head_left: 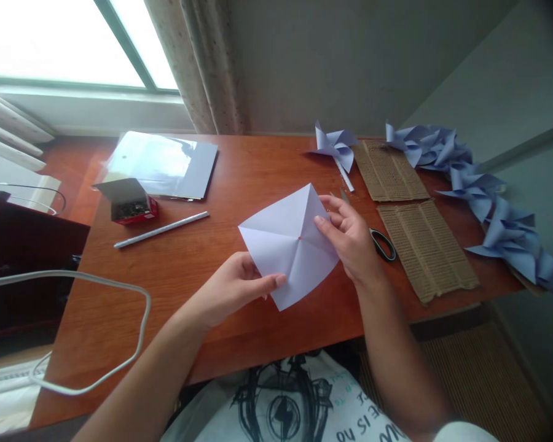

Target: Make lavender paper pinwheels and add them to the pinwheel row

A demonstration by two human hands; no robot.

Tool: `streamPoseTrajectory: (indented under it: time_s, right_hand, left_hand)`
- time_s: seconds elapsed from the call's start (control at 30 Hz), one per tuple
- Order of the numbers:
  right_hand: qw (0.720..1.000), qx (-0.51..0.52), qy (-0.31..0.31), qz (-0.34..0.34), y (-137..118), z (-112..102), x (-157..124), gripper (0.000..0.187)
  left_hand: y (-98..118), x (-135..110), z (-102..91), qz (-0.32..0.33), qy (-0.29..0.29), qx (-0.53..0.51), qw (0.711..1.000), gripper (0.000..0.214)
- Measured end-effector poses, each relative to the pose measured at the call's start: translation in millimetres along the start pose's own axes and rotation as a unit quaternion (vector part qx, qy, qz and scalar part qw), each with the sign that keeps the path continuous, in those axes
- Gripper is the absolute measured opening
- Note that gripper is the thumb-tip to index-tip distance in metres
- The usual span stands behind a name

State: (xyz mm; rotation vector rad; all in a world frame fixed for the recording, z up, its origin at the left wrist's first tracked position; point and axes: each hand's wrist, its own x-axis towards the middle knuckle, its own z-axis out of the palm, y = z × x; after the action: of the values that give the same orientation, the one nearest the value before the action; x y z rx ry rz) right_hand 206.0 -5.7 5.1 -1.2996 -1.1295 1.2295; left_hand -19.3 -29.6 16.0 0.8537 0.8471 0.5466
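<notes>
A square sheet of white paper (276, 248), creased along its diagonals with a small reddish spot at the centre, is held above the table between both hands. My left hand (242, 282) pinches its near-left side, thumb on top and fingers underneath. On the right side, my right hand (345, 233) grips the sheet with the thumb on its face and fingers behind. Just beyond the right wrist lie scissors (383, 245), partly hidden by that hand. A rolled paper stick (161, 230) rests on the table to the left.
A red box (141, 212) with its flap up and a sheaf of sheets (166, 166) sit at the left. One paper pinwheel (335, 147) lies at the back; several more pinwheels (479, 190) line the right edge. Cardboard pieces (426, 252) lie nearby. A white cable (145, 319) loops at left.
</notes>
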Motion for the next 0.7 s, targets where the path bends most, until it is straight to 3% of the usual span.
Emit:
streamPoseTrajectory:
  time_s: [0.1,0.17,0.27,0.37,0.53,0.7]
  right_hand:
    - [0.996,-0.073,0.024,-0.042,4,-8,1,0.041]
    - [0.979,-0.163,0.071,-0.096,7,-20,1,0.039]
    - [0.925,-0.323,0.135,-0.144,11,-48,-6,0.029]
    - [0.862,-0.462,0.127,-0.164,13,-75,-19,0.028]
    - [0.819,-0.559,0.076,-0.108,15,-94,-41,0.039]
    - [0.793,-0.601,0.087,-0.054,18,-95,-46,0.046]
  left_hand:
    - [-1,2,-0.7,0.016,0.035,0.013,0.999,0.020]
    - [-3,4,-2.1,0.031,0.082,0.022,0.996,0.023]
    - [-4,4,-3.2,0.047,0.152,0.022,0.987,0.028]
    - [-4,4,-2.5,0.061,0.189,0.001,0.980,0.030]
    - [-4,3,-1.1,0.084,0.217,-0.006,0.973,0.029]
    - [-4,5,-0.4,0.094,0.243,-0.019,0.965,0.030]
